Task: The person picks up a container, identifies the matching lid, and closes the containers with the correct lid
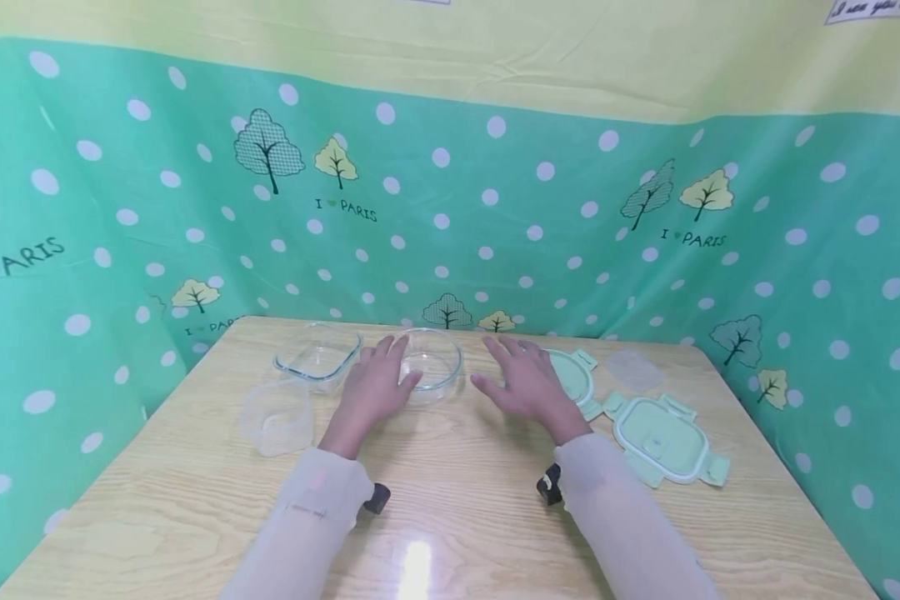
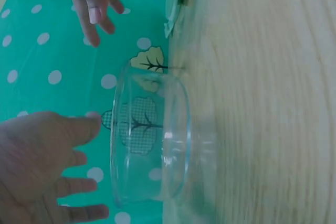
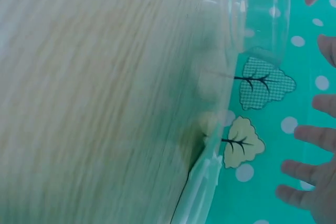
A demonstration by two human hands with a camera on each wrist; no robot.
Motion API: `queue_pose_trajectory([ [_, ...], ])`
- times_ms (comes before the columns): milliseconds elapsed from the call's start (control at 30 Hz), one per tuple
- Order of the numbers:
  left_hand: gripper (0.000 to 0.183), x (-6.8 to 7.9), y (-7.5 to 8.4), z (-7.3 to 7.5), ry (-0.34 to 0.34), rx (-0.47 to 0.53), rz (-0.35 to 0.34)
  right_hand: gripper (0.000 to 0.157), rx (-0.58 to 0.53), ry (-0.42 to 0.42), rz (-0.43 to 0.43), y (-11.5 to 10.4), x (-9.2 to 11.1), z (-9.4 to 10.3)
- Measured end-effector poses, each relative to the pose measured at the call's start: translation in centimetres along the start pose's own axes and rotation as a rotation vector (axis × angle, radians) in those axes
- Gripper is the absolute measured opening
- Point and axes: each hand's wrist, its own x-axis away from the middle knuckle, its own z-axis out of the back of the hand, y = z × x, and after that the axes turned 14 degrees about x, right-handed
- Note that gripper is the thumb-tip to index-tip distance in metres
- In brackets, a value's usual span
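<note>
A round clear glass bowl (image 1: 437, 392) stands near the table's back edge, between the two hands. My left hand (image 1: 375, 385) is at the bowl's left side, fingers spread and holding nothing. In the left wrist view that hand (image 2: 42, 163) hovers just above the level of the bowl's rim (image 2: 114, 135), apart from it. To the right, my right hand (image 1: 527, 385) is held over the table with its fingers extended and its palm free. The right wrist view shows these fingers (image 3: 315, 135) apart from the bowl (image 3: 262, 14). Part of a round green lid (image 1: 576, 375) is hidden behind the right hand.
A rectangular glass container (image 1: 321, 377) stands at the back left, with a translucent plastic piece (image 1: 270, 425) before it. On the right lie a rectangular green lid (image 1: 662, 439) and a thin translucent square (image 1: 634, 370). A polka-dot curtain (image 1: 487, 225) hangs behind the wooden table (image 1: 450, 517).
</note>
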Motion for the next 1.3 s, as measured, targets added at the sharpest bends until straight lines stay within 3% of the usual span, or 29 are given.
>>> queue_pose_trajectory([
  [167,0.066,-0.7,-0.1,0.5,0.071,0.08,0.081,0.073,-0.028,0.001,0.005,-0.7,-1.7,0.2],
  [400,0.064,-1.3,-0.7,1.0,0.081,0.226,0.169,0.068,-0.05,-0.026,0.001,-1.2,-3.6,0.6],
  [700,0.056,-1.8,-1.9,1.2,0.111,0.331,0.234,0.055,-0.178,-0.046,-0.017,-1.3,-5.4,-0.2],
  [1033,0.047,-2.2,-2.4,0.9,0.145,0.448,0.327,0.048,-0.428,-0.112,-0.122,-2.1,-6.4,-1.6],
  [1300,0.045,-2.6,-2.8,0.9,0.131,0.541,0.362,0.046,-0.755,-0.176,-0.26,-2.3,-6.9,-2.4],
])
